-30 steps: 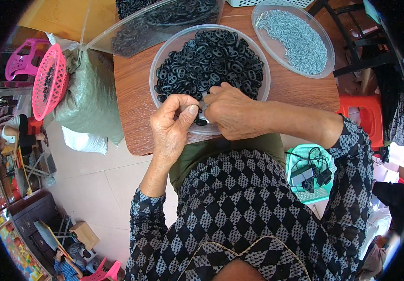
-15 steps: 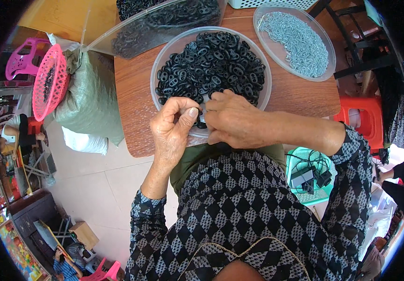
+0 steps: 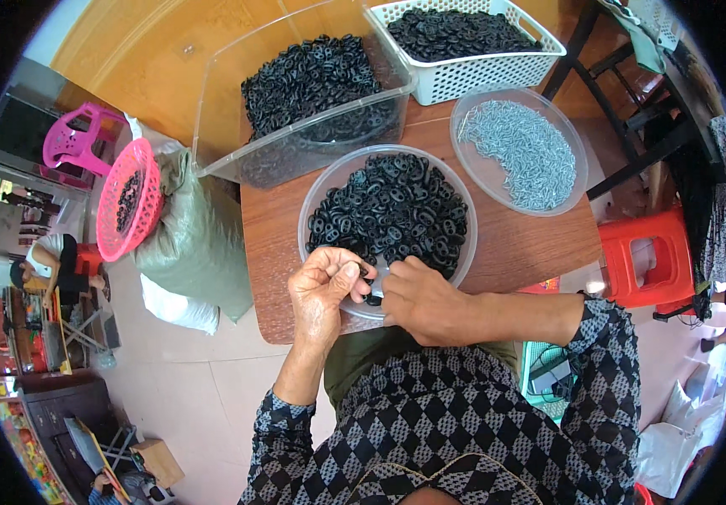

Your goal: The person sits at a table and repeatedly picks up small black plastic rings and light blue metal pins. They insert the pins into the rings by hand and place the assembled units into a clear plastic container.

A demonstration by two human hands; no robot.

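Observation:
A round clear bowl [image 3: 473,240] at the table's near side holds a heap of small black oval plastic pieces [image 3: 388,202], each with two holes. Over the bowl's near rim, my left hand [image 3: 322,290] pinches one black two-holed piece [image 3: 367,273] between thumb and fingers. Close beside it on the right is my right hand [image 3: 420,300], its fingers curled in at the heap's near edge. Its fingertips are hidden behind the knuckles, so what they grip cannot be made out. A shallow round tray [image 3: 580,181] at the right holds many small silvery metal pins [image 3: 531,151].
Behind the bowl stand a clear bin [image 3: 211,126] and a white basket [image 3: 472,76], both filled with black pieces. A pink basket [image 3: 148,198] rests by a green sack [image 3: 203,252] on the left. A red stool [image 3: 649,261] stands right of the wooden table [image 3: 506,252].
The view has tilted upward, so the table and hands sit lower in the picture and more of the rear containers shows. Both hands stay close together at the bowl's near rim.

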